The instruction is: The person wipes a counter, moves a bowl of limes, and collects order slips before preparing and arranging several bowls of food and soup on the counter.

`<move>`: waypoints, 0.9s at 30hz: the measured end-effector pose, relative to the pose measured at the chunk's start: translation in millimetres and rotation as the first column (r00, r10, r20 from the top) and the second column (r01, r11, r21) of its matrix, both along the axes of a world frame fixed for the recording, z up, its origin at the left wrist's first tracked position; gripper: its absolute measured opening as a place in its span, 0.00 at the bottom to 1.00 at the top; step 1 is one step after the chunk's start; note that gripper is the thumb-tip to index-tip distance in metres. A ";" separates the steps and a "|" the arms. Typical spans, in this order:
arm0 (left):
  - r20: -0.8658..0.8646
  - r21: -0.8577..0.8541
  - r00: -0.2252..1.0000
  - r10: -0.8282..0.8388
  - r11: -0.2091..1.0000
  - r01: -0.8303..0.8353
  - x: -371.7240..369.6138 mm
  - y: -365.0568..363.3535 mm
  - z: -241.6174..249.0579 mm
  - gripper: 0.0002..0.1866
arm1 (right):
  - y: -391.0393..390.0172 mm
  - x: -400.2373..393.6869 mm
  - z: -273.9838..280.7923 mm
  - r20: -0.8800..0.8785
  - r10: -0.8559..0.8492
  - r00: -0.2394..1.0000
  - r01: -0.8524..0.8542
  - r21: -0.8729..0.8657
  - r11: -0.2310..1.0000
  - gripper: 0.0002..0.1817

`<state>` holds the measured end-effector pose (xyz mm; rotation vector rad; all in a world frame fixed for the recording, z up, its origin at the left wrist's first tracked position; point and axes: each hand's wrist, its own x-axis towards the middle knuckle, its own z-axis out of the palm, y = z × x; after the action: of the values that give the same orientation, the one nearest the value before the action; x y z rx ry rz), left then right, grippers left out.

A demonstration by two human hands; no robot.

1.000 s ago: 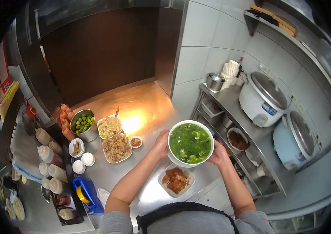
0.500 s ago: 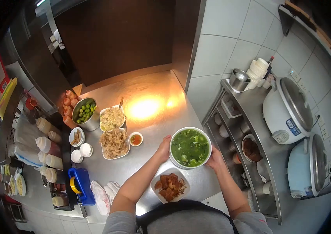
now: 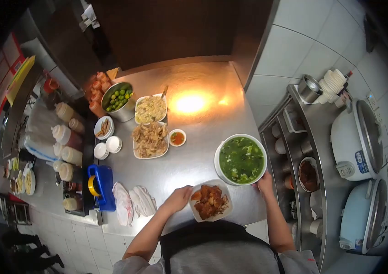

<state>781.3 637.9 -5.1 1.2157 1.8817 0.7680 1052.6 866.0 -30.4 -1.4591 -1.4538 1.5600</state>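
A round white bowl of green leafy soup (image 3: pixel 242 160) is at the right side of the steel counter. My right hand (image 3: pixel 263 183) is closed at its lower right edge, the fingers partly hidden by the bowl. A squarish white dish (image 3: pixel 229 214) holding browned, crisp-looking meat pieces (image 3: pixel 209 202) sits close to my body. My left hand (image 3: pixel 178 199) is at the left rim of that dish, with its fingers curled against the edge.
Farther left are a dish of pale fried food (image 3: pixel 150 140), a rice-like dish (image 3: pixel 151 109), a sauce cup (image 3: pixel 177 137), a pot of green citrus (image 3: pixel 119 101), a blue caddy (image 3: pixel 106 192) and cloths (image 3: pixel 142 201). Rice cookers (image 3: pixel 356 139) stand on the right shelf unit.
The soup bowl has moved right, away from the meat dish. My left hand has left the bowl and come down to the meat dish. My right hand stays at the bowl.
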 end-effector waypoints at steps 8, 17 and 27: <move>-0.116 0.060 0.992 0.059 0.997 -0.052 -1.0 0.4 3.1 0.14 | 9.8 2.7 1.4 -0.041 0.037 0.998 -0.041 -0.104 0.994 0.14; -0.076 0.088 0.994 0.084 0.993 -0.077 -75.1 33.1 3.4 0.17 | 8.3 2.3 10.4 -0.048 0.055 0.997 -0.062 -0.154 0.986 0.16; -0.119 -0.050 0.993 -0.011 0.999 0.005 -93.7 64.4 2.9 0.18 | -19.7 -1.8 -2.0 -0.067 -0.109 0.992 0.096 -0.179 0.979 0.15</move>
<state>687.6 702.2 -2.2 1.2615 1.9790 0.6534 1050.8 846.3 -32.4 -1.5296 -1.2031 1.6956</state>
